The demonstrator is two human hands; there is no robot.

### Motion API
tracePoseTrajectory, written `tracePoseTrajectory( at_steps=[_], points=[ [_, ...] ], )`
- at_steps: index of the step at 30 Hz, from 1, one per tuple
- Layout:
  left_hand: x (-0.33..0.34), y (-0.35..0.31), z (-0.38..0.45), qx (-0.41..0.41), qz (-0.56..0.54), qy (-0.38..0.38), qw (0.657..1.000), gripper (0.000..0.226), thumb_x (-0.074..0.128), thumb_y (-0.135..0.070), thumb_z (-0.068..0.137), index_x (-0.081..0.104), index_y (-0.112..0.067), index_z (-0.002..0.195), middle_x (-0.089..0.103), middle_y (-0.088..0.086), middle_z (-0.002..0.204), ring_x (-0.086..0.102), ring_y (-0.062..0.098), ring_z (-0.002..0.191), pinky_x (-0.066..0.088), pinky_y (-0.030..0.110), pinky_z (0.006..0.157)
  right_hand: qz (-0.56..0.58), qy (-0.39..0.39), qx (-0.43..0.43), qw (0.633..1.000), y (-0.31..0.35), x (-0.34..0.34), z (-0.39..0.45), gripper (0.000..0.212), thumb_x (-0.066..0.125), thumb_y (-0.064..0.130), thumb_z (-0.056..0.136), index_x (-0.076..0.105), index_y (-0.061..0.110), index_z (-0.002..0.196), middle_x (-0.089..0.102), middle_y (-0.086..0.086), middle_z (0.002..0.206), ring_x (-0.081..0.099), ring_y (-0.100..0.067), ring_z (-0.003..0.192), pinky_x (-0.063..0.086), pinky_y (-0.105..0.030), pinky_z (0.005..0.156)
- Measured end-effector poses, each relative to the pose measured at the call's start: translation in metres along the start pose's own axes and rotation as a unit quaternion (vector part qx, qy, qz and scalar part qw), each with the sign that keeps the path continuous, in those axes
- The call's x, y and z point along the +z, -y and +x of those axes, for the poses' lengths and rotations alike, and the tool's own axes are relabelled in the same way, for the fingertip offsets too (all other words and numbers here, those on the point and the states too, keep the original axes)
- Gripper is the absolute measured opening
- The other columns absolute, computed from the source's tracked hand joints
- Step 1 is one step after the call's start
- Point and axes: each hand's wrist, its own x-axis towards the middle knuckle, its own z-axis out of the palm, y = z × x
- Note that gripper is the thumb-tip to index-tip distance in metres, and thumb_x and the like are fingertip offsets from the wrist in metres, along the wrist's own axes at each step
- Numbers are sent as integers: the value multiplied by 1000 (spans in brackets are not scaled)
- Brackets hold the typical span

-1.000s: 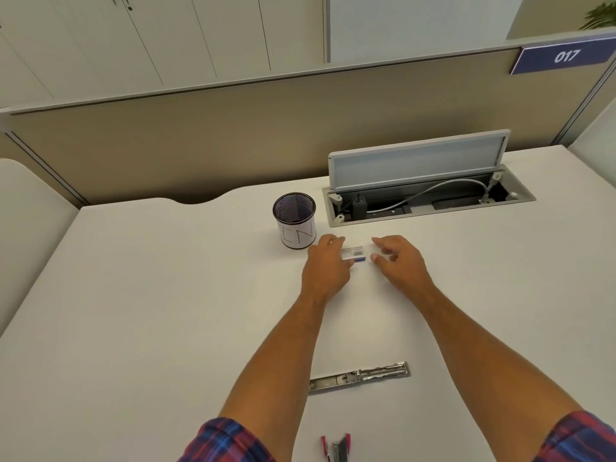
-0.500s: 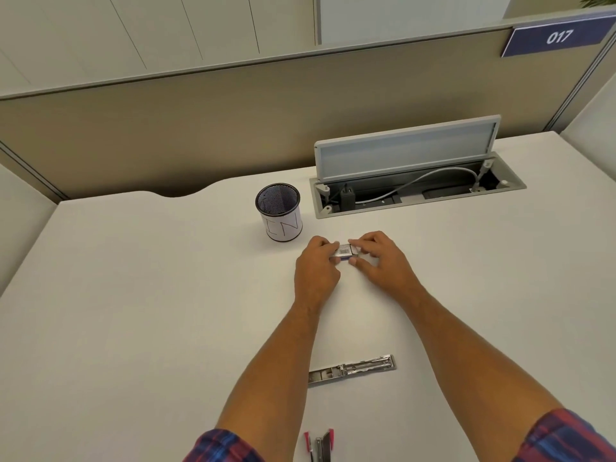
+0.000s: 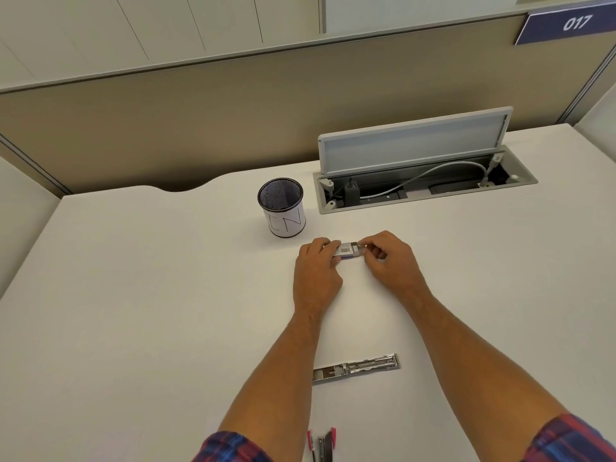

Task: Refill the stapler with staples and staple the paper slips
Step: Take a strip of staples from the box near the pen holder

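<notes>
Both hands meet on the staple box (image 3: 348,251) at counter (image 3: 133,295) centre: left hand (image 3: 316,268) grips its left end, right hand (image 3: 388,258) pinches its right end. Metal stapler tray (image 3: 356,367) lies at 6 o'clock, red stapler (image 3: 321,445) nearer still; mesh cup (image 3: 281,206) at 10 o'clock.

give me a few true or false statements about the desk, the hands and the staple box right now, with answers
1. Both hands hold the staple box. True: the left hand grips its left end and the right hand pinches its right end.
2. The pen cup lies on its side. False: it stands upright, left of the cable hatch.
3. The metal staple rail lies on the desk, nearer the person than the hands. True.
4. The right hand holds the red stapler. False: the stapler sits at the bottom edge of the view, untouched.
5. The hatch lid is closed flat. False: it stands raised, with a cable showing inside.
</notes>
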Motion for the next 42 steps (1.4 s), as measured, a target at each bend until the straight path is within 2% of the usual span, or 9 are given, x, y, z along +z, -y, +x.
tracePoseTrajectory(
  at_steps=[3,5,6,9,14,21,27,34,42],
  points=[
    [-1,-1,-1,6,9,-2,1000,34,63,-1,89,70,-8,122,66,8,119,56,33,104,49,46,89,-12,-5,-5,1000,1,-1,-1,21,67,-6,86,76,5,101,68,-5,90,55,-13,75,44,-13,69],
    [-1,-1,0,7,14,-3,1000,34,62,-1,89,69,-8,122,66,8,119,56,33,103,49,46,88,-16,-9,2,1000,1,-1,-1,23,65,-4,88,76,7,105,64,-2,90,54,-14,76,49,-23,69],
    [-2,-2,0,7,15,-3,1000,34,62,-1,89,69,-8,121,66,8,119,56,33,103,49,46,88,-17,-10,5,1000,1,-1,-1,26,64,-3,89,76,8,109,62,0,90,54,-14,77,49,-23,68],
    [-2,-2,0,7,18,-4,1000,34,63,-1,88,70,-8,121,66,8,119,56,33,103,49,46,87,-15,1,10,1000,1,-1,-1,31,62,-1,91,76,12,116,57,-2,94,56,-18,79,50,-23,68],
    [-1,-4,0,6,24,-10,1000,34,64,0,86,70,-8,119,67,8,116,57,34,101,50,47,85,-8,-6,34,999,0,2,0,24,63,4,93,75,9,114,56,3,97,56,-13,77,51,-24,69],
    [-1,-5,0,7,36,-16,999,34,66,-1,84,71,-9,117,68,7,115,58,34,99,50,47,83,0,-14,24,1000,0,0,0,18,66,-1,88,77,7,100,60,-1,91,53,-8,69,44,-15,63],
    [-1,-5,1,7,39,-20,999,35,66,0,84,72,-9,117,68,8,115,58,34,98,50,46,81,1,-1,37,999,-1,2,1,23,64,1,90,78,9,106,57,2,92,55,-10,72,45,-16,65],
    [-2,-5,0,7,38,-16,999,36,65,0,85,71,-9,119,68,7,116,57,34,99,50,46,82,-12,26,73,997,-3,5,2,10,62,13,89,70,19,89,55,9,91,52,-6,72,40,-18,62],
    [0,-4,0,3,41,-12,999,36,65,-1,85,71,-9,120,67,8,116,57,34,101,50,47,82,-1,12,84,996,-3,6,2,8,68,25,91,65,22,84,55,9,86,52,-7,71,38,-16,61]
  ],
)
